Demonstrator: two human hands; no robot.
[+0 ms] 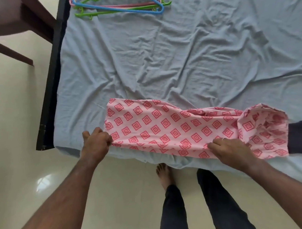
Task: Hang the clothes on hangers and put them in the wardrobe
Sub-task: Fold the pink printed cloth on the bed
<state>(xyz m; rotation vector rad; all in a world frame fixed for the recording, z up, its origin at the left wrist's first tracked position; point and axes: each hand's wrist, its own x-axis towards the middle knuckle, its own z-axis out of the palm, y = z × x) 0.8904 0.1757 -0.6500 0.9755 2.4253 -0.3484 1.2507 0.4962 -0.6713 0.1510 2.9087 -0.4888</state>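
I am smoothing the pink patterned garment (174, 128) flat along the near edge of the bed (178, 58), keeping it taut so a hanger from the pile of hangers (121, 4) at the far side slips in cleanly. My left hand (95, 145) is clenching its end; my right hand (231, 151) is resting on the cloth, possibly pinching it.
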